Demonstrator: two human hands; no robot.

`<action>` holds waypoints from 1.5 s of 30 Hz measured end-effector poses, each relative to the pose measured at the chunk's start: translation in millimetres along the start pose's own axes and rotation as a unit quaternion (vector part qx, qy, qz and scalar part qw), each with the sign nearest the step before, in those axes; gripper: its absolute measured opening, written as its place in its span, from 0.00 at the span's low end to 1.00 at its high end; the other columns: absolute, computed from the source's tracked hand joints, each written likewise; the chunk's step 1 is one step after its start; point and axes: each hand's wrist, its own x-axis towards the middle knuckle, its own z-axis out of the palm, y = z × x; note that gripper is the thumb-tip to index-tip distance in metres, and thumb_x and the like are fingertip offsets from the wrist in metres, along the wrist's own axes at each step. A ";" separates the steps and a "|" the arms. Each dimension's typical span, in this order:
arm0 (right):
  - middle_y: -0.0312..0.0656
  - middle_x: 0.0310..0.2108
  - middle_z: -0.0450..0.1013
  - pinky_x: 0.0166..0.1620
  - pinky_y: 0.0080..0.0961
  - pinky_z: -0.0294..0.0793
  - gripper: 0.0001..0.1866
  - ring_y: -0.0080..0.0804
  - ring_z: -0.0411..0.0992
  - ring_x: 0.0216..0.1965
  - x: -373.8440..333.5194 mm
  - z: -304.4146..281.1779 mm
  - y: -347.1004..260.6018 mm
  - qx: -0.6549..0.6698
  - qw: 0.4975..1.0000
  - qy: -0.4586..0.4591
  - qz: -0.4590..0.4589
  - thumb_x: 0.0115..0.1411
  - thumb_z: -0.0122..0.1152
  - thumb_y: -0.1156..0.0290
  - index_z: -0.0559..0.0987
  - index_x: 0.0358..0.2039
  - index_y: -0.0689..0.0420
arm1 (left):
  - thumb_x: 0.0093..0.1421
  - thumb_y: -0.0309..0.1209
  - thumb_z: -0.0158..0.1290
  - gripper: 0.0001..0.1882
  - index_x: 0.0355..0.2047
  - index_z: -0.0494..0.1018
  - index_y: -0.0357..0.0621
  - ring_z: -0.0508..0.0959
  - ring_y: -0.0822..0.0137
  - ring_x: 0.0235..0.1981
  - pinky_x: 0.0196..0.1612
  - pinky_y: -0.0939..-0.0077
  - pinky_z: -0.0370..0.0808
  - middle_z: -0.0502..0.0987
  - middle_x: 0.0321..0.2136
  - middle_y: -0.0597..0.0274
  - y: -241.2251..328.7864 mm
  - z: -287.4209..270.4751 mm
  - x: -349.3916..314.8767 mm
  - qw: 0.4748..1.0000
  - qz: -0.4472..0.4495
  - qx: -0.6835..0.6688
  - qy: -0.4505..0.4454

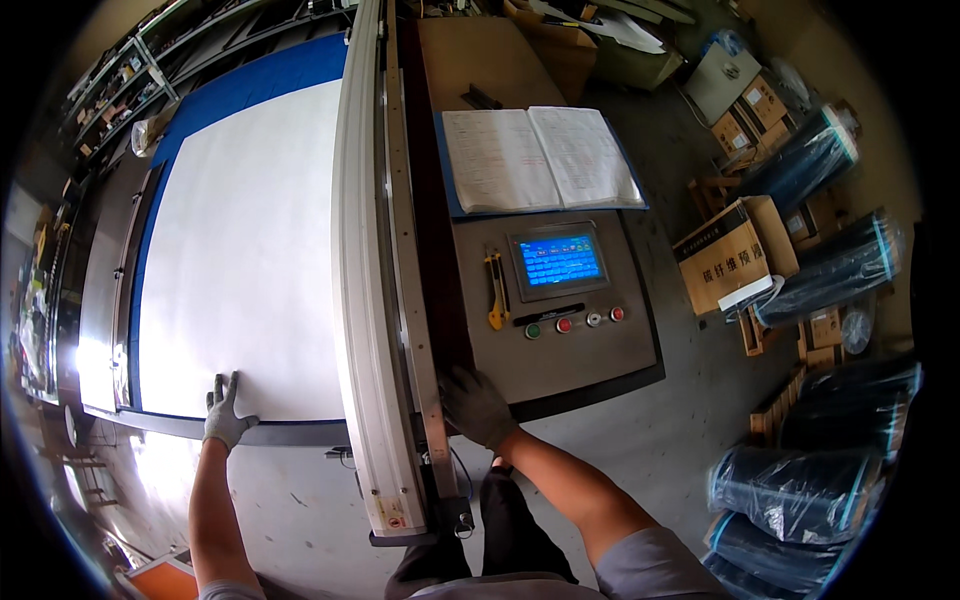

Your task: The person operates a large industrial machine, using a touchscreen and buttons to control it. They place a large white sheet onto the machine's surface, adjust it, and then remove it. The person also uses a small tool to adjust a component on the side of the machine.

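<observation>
A large white sheet (245,250) lies flat on a blue-topped machine bed. My left hand (228,420), in a light grey glove, rests at the sheet's near edge with its fingers spread. A long pale metal gantry beam (365,270) crosses the bed just right of the sheet. My right hand (480,408), in a darker glove, is by the near left corner of the grey control panel (560,370), beside the beam's rail. Its fingers reach forward, apart, and nothing shows in them.
On the panel are a lit blue screen (560,262), a yellow utility knife (495,292) and several push buttons (564,325). Behind it lies an open binder (540,160). To the right stand plastic-wrapped dark rolls (795,490) and an open cardboard box (725,260). Shelves (125,85) stand far left.
</observation>
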 end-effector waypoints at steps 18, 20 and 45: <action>0.41 0.56 0.69 0.56 0.44 0.64 0.19 0.46 0.62 0.58 -6.1 14.7 3.5 -0.011 1.000 0.005 -0.008 0.56 0.59 0.60 0.79 0.45 0.56 | 0.44 0.39 0.71 0.61 0.71 0.42 0.71 0.50 0.31 0.67 0.64 0.51 0.65 0.40 0.72 0.54 2.0 -1.1 0.0 1.000 -0.016 0.022 -0.014; 0.41 0.56 0.68 0.57 0.43 0.64 0.19 0.46 0.62 0.58 -6.8 15.1 1.9 -0.020 1.000 0.000 -0.007 0.56 0.59 0.59 0.79 0.46 0.55 | 0.44 0.39 0.71 0.60 0.71 0.42 0.71 0.50 0.32 0.67 0.64 0.52 0.65 0.40 0.72 0.55 -0.6 0.2 0.2 0.999 -0.015 0.030 -0.013; 0.42 0.60 0.66 0.62 0.40 0.60 0.25 0.43 0.61 0.61 -22.1 20.3 10.1 0.013 0.996 0.090 0.017 0.59 0.58 0.57 0.75 0.54 0.54 | 0.55 0.26 0.60 0.45 0.70 0.51 0.56 0.60 0.45 0.66 0.65 0.61 0.62 0.58 0.65 0.42 -51.9 46.8 13.9 0.992 0.074 -0.015 0.096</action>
